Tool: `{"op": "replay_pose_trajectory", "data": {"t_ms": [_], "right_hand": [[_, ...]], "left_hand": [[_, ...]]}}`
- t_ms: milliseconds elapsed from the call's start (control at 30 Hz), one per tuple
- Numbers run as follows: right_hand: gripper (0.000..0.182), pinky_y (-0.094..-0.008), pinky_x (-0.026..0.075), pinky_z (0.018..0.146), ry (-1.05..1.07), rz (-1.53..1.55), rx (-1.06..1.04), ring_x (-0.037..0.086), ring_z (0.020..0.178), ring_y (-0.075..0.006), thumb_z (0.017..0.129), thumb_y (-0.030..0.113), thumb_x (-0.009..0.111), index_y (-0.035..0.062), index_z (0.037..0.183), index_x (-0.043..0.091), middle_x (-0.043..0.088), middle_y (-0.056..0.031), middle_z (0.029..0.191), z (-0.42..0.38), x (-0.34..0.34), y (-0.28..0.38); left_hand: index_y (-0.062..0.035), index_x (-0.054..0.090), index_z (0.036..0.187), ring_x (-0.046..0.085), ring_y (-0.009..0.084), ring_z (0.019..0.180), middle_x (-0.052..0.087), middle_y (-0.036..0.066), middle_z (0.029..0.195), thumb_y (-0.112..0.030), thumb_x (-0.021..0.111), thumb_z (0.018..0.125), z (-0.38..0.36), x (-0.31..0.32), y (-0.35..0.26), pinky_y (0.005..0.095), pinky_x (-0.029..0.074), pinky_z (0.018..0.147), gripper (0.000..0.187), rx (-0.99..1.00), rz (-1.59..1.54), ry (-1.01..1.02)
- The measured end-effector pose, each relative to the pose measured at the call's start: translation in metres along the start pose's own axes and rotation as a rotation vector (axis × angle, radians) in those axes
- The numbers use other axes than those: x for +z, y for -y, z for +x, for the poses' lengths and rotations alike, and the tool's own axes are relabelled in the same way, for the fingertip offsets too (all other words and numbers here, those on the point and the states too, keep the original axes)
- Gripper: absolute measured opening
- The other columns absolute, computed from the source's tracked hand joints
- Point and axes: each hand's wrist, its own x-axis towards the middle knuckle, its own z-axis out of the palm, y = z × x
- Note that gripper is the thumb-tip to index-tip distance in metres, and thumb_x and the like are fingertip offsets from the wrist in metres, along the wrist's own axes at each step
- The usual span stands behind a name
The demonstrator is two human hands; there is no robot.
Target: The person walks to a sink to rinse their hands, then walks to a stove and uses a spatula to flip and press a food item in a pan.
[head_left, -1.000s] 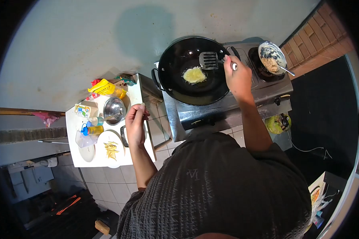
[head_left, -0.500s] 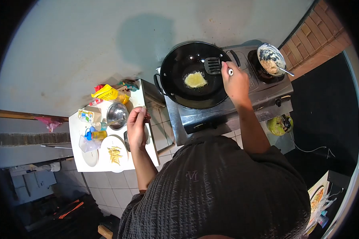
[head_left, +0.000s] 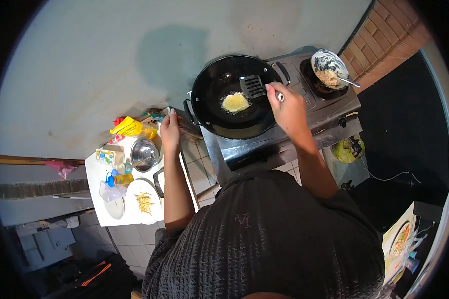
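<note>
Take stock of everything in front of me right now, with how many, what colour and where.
Wok: one, black, on the stove
Stove: one, silvery, below the wall
Frying piece: one, yellow, in the wok
Slotted spatula: one, dark, over the wok
Mixing bowl: one, whitish inside, on the stove's far right, tan mixture inside
Spoon: one, silvery, in that bowl
Table: one, white, left
Plate: one, white, on the table
Strips: several, golden, on the plate
Metal bowl: one, silvery, on the table
Bag: one, yellow, table's far end
Small table items: several, mixed, too cluttered to count
Right hand: one, gripping the spatula
Left hand: one, between table and wok
</note>
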Motion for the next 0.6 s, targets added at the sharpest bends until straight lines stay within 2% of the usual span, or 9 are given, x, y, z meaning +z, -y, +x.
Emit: {"op": "replay_pose_trajectory", "data": {"t_ms": [67,100,167,333,400,500,600], "right_hand": [[0.020,-0.0425,0.046,0.058,0.007,0.004,0.020,0.061,0.070,-0.0383,0.087,0.026,0.062,0.0070,0.089,0.065,0.063,-0.0173,0.076,-0.003,-0.002,-0.002],[0.020,-0.0423,0.046,0.058,0.020,0.016,0.038,0.061,0.070,-0.0382,0.087,0.026,0.062,0.0071,0.090,0.066,0.063,-0.0172,0.077,-0.005,-0.002,-0.003],[0.020,-0.0424,0.046,0.058,-0.003,0.009,0.027,0.061,0.069,-0.0383,0.087,0.027,0.062,0.0075,0.089,0.066,0.063,-0.0169,0.076,-0.003,0.001,-0.006],[0.022,-0.0432,0.046,0.057,0.012,-0.122,0.046,0.061,0.068,-0.0387,0.088,0.030,0.061,0.0086,0.088,0.066,0.063,-0.0162,0.075,-0.002,0.009,-0.005],[0.023,-0.0442,0.047,0.057,0.002,-0.207,0.059,0.061,0.068,-0.0389,0.088,0.031,0.060,0.0087,0.087,0.065,0.063,-0.0160,0.075,0.000,0.014,-0.006],[0.022,-0.0449,0.047,0.058,0.025,-0.153,0.074,0.061,0.069,-0.0394,0.088,0.030,0.060,0.0087,0.086,0.065,0.063,-0.0163,0.075,0.002,0.022,-0.009],[0.022,-0.0454,0.047,0.059,-0.006,-0.109,0.071,0.061,0.069,-0.0397,0.088,0.030,0.059,0.0085,0.086,0.065,0.064,-0.0165,0.076,0.006,0.023,-0.003]], "left_hand": [[-0.0009,0.057,0.071,0.043,0.0099,0.056,0.049,0.001,0.058,-0.043,0.056,0.092,0.008,0.012,0.009,0.0261,0.037,0.055,0.046,0.007,0.122,-0.084],[-0.0009,0.057,0.071,0.043,0.0099,0.056,0.049,0.001,0.058,-0.043,0.056,0.092,0.008,0.015,0.015,0.0261,0.037,0.055,0.046,0.002,0.121,-0.082],[0.0005,0.056,0.069,0.043,0.0113,0.056,0.050,0.002,0.058,-0.044,0.059,0.089,0.010,0.020,0.015,0.0264,0.038,0.056,0.049,0.019,0.320,-0.146],[-0.0013,0.056,0.067,0.044,0.0099,0.057,0.052,0.001,0.060,-0.038,0.065,0.086,0.015,0.024,0.011,0.0261,0.038,0.056,0.043,0.042,0.188,-0.177],[-0.0020,0.056,0.066,0.042,0.0084,0.058,0.052,-0.001,0.060,-0.034,0.067,0.085,0.019,0.024,0.013,0.0248,0.037,0.055,0.039,0.091,0.108,-0.118],[-0.0017,0.056,0.067,0.041,0.0073,0.058,0.052,-0.001,0.062,-0.032,0.067,0.086,0.009,0.025,-0.002,0.0237,0.035,0.055,0.038,0.045,0.176,-0.110],[-0.0018,0.057,0.068,0.041,0.0071,0.058,0.052,-0.002,0.062,-0.032,0.067,0.087,0.012,0.022,0.009,0.0237,0.034,0.054,0.037,0.037,0.093,-0.094]]}}
